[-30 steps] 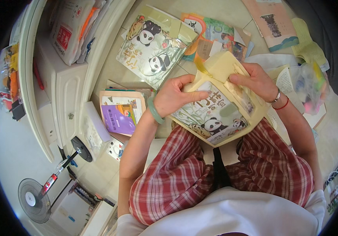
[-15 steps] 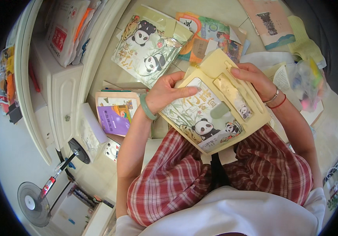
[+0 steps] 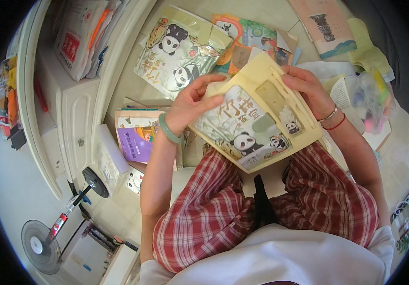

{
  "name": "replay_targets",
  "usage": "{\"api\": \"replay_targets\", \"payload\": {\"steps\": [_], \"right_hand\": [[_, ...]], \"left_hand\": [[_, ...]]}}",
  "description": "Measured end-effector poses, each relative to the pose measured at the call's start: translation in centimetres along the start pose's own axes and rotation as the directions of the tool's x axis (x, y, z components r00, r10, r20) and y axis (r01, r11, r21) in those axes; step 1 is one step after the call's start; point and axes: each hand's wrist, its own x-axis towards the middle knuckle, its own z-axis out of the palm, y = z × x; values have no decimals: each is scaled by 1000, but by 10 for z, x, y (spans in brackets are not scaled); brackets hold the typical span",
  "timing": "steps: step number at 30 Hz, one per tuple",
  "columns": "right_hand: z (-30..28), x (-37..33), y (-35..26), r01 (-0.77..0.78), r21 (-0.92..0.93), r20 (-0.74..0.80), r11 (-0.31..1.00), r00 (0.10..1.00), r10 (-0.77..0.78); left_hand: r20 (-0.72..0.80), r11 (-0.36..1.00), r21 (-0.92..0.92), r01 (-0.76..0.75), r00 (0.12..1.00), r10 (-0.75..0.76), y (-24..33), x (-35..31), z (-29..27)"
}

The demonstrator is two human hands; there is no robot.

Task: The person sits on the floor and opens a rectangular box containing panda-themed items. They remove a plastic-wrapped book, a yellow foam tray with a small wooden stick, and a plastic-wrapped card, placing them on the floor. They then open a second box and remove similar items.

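Observation:
Over my lap I hold a pale yellow tray-like stationery set [image 3: 263, 154], slightly tilted. A panda-printed notebook [image 3: 228, 130] with a grey-green oval tab lies in it. Beside the notebook, a slot holds a narrow panda-decorated piece [image 3: 289, 122], and a slim pen-like strip runs along the right edge. My left hand [image 3: 192, 104] grips the upper left edge, thumb on the front and fingers partly hidden behind. My right hand [image 3: 306, 90] is closed on the upper right edge, thumb on top. The set's underside is hidden.
A panda-printed package [image 3: 166, 61] and colourful booklets [image 3: 261, 38] lie on the floor ahead. To the left are stacked books with a purple one [image 3: 135, 144], a white cabinet [image 3: 73, 104] and a fan [image 3: 38, 244]. A clear plastic bag [image 3: 373, 97] lies at right.
The set has tilted and shifted slightly to the left and toward me. My left hand has moved a little left along with it, its thumb nearer the edge. My right hand keeps its hold.

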Motion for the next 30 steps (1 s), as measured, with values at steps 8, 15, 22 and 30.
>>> {"api": "replay_targets", "payload": {"steps": [8,15,22,30], "right_hand": [[-25,3,6,-31,296,-19,955,999,38],[-31,7,12,18,274,-18,962,1000,-14],[-24,7,3,16,256,-33,967,999,-8],[-19,-3,1,-42,-30,-65,999,997,40]], "left_hand": [[-138,920,-393,-5,989,-53,-26,-2,-14],[-131,866,-500,-27,990,-44,-50,-6,14],[-271,881,-462,-102,962,-31,-31,-11,20],[-285,891,-438,-119,958,-13,-14,-15,33]]}}
